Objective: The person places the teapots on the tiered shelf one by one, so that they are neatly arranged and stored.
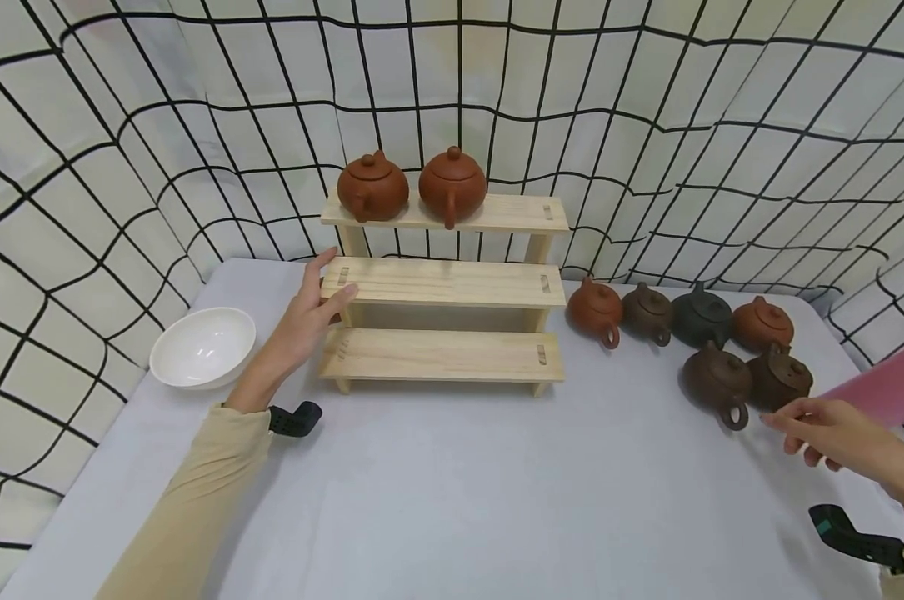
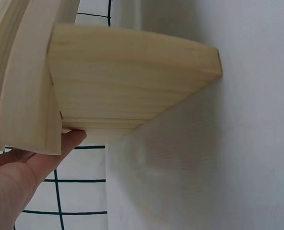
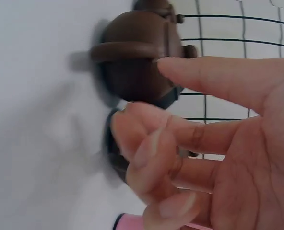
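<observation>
My left hand [image 1: 302,321] holds the left end of the middle plank of a three-tier wooden shelf [image 1: 440,283], thumb over its front edge. The left wrist view shows that hand [image 2: 17,177] around the plank's end. Two reddish-brown teapots, one at left [image 1: 372,187] and one with its spout forward [image 1: 453,185], sit on the top tier. At the right, my right hand [image 1: 841,437] hovers with loosely bent fingers and holds nothing. Nearest to it are a dark brown teapot with a round handle [image 1: 716,383] and another brown teapot [image 1: 780,379]. In the right wrist view its fingertips overlap a brown teapot [image 3: 137,57].
Behind those stand an orange-red teapot [image 1: 596,310], a small brown one [image 1: 646,312], a dark grey-green one [image 1: 701,317] and another reddish one [image 1: 762,323]. A white bowl [image 1: 202,348] is at left. Black wire grid [image 1: 609,108] encloses the table; a pink object [image 1: 890,383] stands far right.
</observation>
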A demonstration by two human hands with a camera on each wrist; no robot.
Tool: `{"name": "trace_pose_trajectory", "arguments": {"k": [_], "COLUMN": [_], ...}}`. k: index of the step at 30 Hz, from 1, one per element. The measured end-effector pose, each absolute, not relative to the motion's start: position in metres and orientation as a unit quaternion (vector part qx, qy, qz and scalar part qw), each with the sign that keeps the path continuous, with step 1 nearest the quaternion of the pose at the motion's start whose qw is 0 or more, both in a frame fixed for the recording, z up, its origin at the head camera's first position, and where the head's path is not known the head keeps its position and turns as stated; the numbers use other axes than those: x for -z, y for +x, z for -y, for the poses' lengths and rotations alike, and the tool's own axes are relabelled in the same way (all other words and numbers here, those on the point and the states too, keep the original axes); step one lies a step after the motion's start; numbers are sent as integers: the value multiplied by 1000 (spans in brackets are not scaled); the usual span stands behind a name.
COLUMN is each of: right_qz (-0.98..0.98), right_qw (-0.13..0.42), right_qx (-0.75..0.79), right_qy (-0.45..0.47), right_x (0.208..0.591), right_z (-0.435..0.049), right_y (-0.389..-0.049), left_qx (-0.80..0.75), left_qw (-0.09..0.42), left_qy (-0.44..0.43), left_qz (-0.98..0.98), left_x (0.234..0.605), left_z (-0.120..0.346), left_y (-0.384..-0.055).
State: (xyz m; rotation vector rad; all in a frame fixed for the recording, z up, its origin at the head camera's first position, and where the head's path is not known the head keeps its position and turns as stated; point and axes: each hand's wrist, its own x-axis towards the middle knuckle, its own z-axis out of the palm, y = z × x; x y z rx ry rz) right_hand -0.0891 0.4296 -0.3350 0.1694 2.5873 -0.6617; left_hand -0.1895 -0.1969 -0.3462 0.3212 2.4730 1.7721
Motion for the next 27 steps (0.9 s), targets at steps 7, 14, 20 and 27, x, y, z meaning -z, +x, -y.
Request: {"name": "trace_pose_trajectory", "arguments": {"k": [7,14,20,27], "right_qz": [-924,-909,-842,-837], "right_qw": [245,208,258,268], "right_qx": [294,362,473,477], "right_qy": [19,22,-32,-4], "right_x": [346,360,375,376], "right_z": [-421,-421,-425,-424], "right_y": [-91,-90,-91,-92], "left_qx": [-570,-582,-592,-603], "left_qw": [39,37,46,48], "left_qy": [117,129,131,139], "left_qz": [-812,-802,-794,-784], "left_x": [346,346,345,345], "left_z": [199,198,201,199], "left_y": [-189,-192,-190,-192]}}
